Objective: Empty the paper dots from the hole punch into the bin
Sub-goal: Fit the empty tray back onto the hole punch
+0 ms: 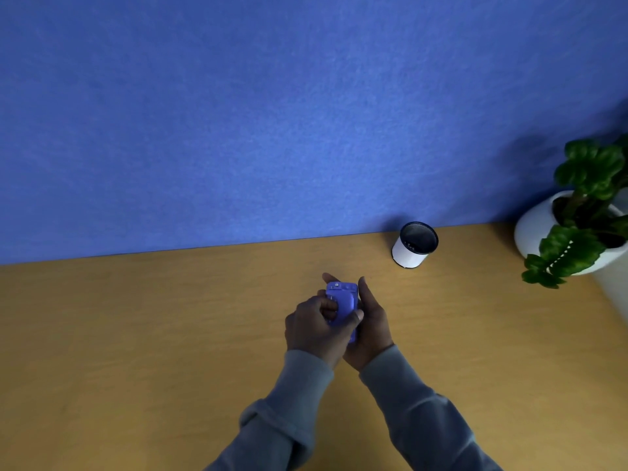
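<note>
So I've got the little purple hole punch up off the desk, held in both hands out in front of me. My right hand is cupped around its right side and underneath, fingers pointing away from me, basically cradling it. My left hand is curled closed over the left side, with a finger and thumb pinching at the face of it, which I'm guessing is me working at the cover that holds the paper dots in. Can't actually tell from here whether that cover has come loose or not.

Here's the thing that worries me: the bin, the small white cup with the dark inside, is well away from my hands, back by the blue wall and off to my right. If the cover pops while I'm fiddling over bare desk, the dots go everywhere and I'm picking confetti off wood. The opening on that bin also looks pretty small, so tipping from too high or off-center would probably scatter them too. It looks light as well, so I'd guess a bump could knock it over. The potted plant sits further right, probably out of the way.
</note>
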Action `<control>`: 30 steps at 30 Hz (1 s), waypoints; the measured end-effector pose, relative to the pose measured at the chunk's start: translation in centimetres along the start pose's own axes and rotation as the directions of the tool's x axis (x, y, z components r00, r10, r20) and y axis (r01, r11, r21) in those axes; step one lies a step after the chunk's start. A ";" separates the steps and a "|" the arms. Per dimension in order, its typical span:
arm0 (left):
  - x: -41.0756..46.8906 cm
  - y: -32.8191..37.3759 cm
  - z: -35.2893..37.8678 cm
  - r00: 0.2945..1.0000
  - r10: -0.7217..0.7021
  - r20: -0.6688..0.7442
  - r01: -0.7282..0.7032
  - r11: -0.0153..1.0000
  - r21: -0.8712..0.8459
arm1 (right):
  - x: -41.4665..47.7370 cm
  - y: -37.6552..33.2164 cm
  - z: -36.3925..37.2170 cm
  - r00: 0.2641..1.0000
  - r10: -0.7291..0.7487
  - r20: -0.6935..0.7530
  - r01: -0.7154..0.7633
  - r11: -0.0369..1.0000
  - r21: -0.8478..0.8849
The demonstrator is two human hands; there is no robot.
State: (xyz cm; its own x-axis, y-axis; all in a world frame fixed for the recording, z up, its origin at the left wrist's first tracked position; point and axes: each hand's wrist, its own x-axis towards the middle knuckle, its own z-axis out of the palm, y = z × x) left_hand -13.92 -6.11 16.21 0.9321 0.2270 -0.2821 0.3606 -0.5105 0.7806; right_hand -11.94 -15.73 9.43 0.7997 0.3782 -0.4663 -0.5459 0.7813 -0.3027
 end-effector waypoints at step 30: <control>0.6 -3.7 -2.0 0.931 -0.219 0.290 0.363 0.624 -0.692 | -3.0 -2.8 1.5 0.969 -0.212 -0.126 0.197 0.973 -0.122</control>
State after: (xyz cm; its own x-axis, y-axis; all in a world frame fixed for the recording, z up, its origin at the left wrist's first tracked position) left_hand -14.76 -2.41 14.32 0.7987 0.0827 -0.5960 0.5403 0.3375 0.7708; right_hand -12.46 -18.32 12.89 0.8592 0.1377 -0.4927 -0.4039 0.7737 -0.4881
